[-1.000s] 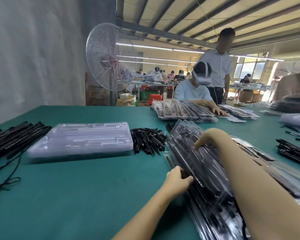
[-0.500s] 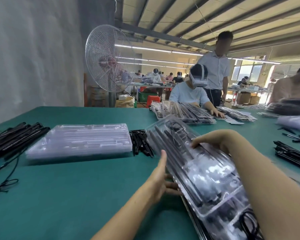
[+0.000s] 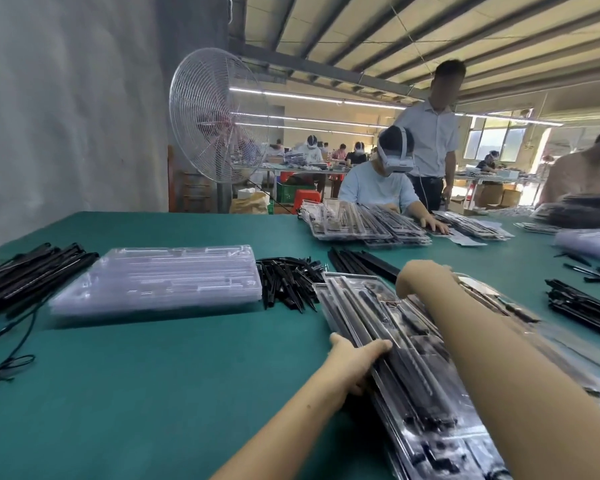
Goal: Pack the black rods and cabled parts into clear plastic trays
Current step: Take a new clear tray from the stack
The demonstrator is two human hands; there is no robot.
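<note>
A clear plastic tray (image 3: 371, 306) filled with black rods and cabled parts lies at an angle in front of me, on top of other filled trays (image 3: 499, 303). My left hand (image 3: 355, 362) grips its left edge, thumb on top. My right hand (image 3: 413, 278), in a tan sleeve, bends down over the tray's far part, its fingers hidden. A stack of empty clear trays (image 3: 160, 278) sits to the left. Beside it lies a pile of short black parts (image 3: 288, 282).
Long black rods (image 3: 25, 271) and loose cables (image 3: 4, 368) lie at the far left of the green table (image 3: 153, 393). More rods (image 3: 582, 306) lie at the right. A person (image 3: 378, 188) opposite handles trays (image 3: 361, 226). A standing fan (image 3: 219, 116) is behind.
The filled tray was tilted up and swung left half a second ago. It now lies lower and flatter, and my left hand has closed on its edge.
</note>
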